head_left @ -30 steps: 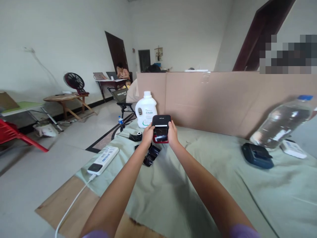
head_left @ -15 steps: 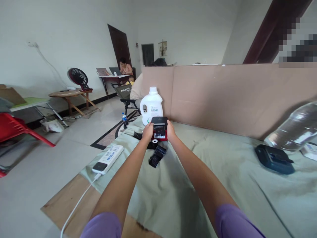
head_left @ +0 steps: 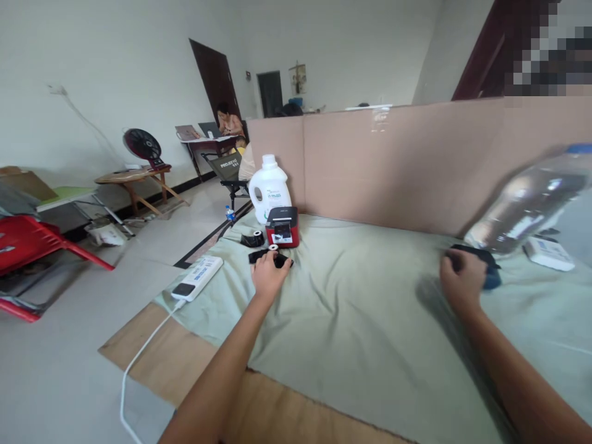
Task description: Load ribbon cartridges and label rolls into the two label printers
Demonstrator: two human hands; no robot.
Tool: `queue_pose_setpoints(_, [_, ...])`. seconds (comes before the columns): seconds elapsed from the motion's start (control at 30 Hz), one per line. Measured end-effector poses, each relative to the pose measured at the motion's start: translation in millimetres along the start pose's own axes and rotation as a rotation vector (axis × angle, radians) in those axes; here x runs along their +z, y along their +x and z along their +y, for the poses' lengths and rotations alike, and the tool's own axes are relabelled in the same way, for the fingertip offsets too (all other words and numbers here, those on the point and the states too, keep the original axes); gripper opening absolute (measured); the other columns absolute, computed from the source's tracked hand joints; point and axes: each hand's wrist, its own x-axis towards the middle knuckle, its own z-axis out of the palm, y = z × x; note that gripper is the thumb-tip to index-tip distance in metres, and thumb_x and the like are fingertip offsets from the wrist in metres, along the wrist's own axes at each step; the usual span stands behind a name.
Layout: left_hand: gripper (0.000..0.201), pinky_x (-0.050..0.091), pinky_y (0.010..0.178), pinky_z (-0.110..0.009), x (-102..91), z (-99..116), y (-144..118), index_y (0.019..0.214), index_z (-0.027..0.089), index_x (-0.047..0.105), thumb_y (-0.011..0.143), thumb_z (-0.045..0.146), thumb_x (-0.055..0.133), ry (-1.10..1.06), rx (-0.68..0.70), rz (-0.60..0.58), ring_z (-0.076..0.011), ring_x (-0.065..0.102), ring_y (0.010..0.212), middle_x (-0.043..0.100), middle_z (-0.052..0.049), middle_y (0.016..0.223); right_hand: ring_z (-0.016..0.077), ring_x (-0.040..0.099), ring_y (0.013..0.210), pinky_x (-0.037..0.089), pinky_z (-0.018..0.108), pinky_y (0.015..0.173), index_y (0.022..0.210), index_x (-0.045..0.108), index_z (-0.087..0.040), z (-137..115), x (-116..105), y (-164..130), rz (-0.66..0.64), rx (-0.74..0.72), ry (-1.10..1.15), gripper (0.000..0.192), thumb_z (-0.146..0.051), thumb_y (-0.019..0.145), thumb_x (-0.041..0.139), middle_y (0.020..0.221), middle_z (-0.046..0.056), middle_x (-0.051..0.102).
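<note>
Your left hand (head_left: 267, 275) sits at the centre of the frame, its grip resting on a black label roll (head_left: 277, 259) that lies on the green cloth (head_left: 351, 320); whether the fingers are clenched around it you cannot tell. Just above it in the frame stands the red printer (head_left: 282, 227), with a second black roll (head_left: 254, 238) to its left and the white jug (head_left: 269, 195) behind. A power strip (head_left: 197, 278) lies at left of the hand. Your right hand (head_left: 461, 282), at the right of the frame, has its grip on the dark blue printer (head_left: 488, 271), blurred, under a tilted water bottle (head_left: 527, 209).
</note>
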Motion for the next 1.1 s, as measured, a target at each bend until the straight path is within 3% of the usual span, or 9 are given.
queue_pose_setpoints(0.07, [0.044, 0.039, 0.102, -0.048, 9.9, 2, -6, 0.116, 0.021, 0.064, 0.086, 0.052, 0.063, 0.079, -0.013, -0.053, -0.0353, 0.060, 0.118, 0.071, -0.013, 0.118, 0.0346, 0.055, 0.114, 0.034, 0.051, 0.102, 0.110, 0.069, -0.009, 32, -25, 9, 0.125, 0.124, -0.135, 0.036, -0.018, 0.075, 0.061, 0.111, 0.027, 0.067])
queue_pose_setpoints(0.13, [0.045, 0.040, 0.100, -0.047, 17.2, 7, -10, 0.119, 0.021, 0.062, 0.087, 0.052, 0.061, 0.123, -0.053, -0.037, -0.0343, 0.060, 0.119, 0.070, -0.013, 0.122, 0.0367, 0.052, 0.119, 0.032, 0.052, 0.104, 0.119, 0.063, -0.006, 44, -40, 11, 0.178, 0.287, -0.195, 0.046, -0.018, 0.075, 0.061, 0.118, 0.029, 0.064])
queue_pose_setpoints(0.23, [0.042, 0.040, 0.100, -0.044, 21.8, 13, -17, 0.120, 0.021, 0.060, 0.088, 0.048, 0.062, 0.175, -0.042, 0.040, -0.0315, 0.061, 0.117, 0.068, -0.011, 0.124, 0.0393, 0.048, 0.125, 0.034, 0.052, 0.104, 0.135, 0.052, -0.009, 35, -49, 7, 0.069, 0.427, -0.214, 0.065, -0.035, 0.077, 0.065, 0.131, 0.026, 0.058])
queue_pose_setpoints(0.3, [0.042, 0.039, 0.100, -0.043, 21.8, 16, -24, 0.122, 0.021, 0.058, 0.087, 0.043, 0.064, 0.218, 0.050, 0.081, -0.0307, 0.060, 0.117, 0.067, -0.011, 0.124, 0.0419, 0.047, 0.127, 0.034, 0.054, 0.104, 0.143, 0.044, -0.009, 25, -49, 5, -0.047, 0.508, -0.220, 0.080, -0.045, 0.075, 0.068, 0.137, 0.026, 0.054])
queue_pose_setpoints(0.43, [0.047, 0.039, 0.099, -0.043, 20.1, 15, -32, 0.131, 0.020, 0.054, 0.086, 0.033, 0.064, 0.286, 0.248, 0.108, -0.0321, 0.053, 0.121, 0.064, -0.012, 0.127, 0.0438, 0.046, 0.130, 0.032, 0.056, 0.106, 0.152, 0.030, -0.009, 15, -48, 3, -0.179, 0.514, -0.270, 0.099, -0.056, 0.074, 0.069, 0.142, 0.027, 0.051])
queue_pose_setpoints(0.57, [0.048, 0.040, 0.098, -0.044, 18.3, 13, -34, 0.133, 0.021, 0.055, 0.087, 0.030, 0.064, 0.297, 0.306, 0.115, -0.0327, 0.050, 0.123, 0.061, -0.011, 0.132, 0.0438, 0.046, 0.129, 0.033, 0.053, 0.105, 0.155, 0.024, -0.009, 18, -47, 2, -0.204, 0.455, -0.355, 0.109, -0.059, 0.071, 0.072, 0.142, 0.027, 0.050])
queue_pose_setpoints(0.8, [0.033, 0.040, 0.097, -0.042, 18.2, 11, -32, 0.121, 0.026, 0.065, 0.089, 0.032, 0.063, 0.229, 0.427, 0.096, -0.0299, 0.051, 0.121, 0.063, -0.007, 0.131, 0.0416, 0.049, 0.126, 0.035, 0.052, 0.102, 0.139, 0.041, -0.007, 21, -40, 3, -0.182, 0.466, -0.393, 0.095, -0.058, 0.066, 0.075, 0.134, 0.027, 0.055])
queue_pose_setpoints(1.1, [0.042, 0.038, 0.100, -0.043, 18.5, 9, -26, 0.130, 0.024, 0.060, 0.090, 0.034, 0.063, 0.147, 0.342, 0.078, -0.0303, 0.057, 0.118, 0.072, -0.009, 0.119, 0.0393, 0.057, 0.115, 0.043, 0.047, 0.093, 0.116, 0.058, -0.008, 6, -50, 7, -0.208, 0.402, -0.395, 0.074, -0.057, 0.064, 0.079, 0.117, 0.028, 0.065])
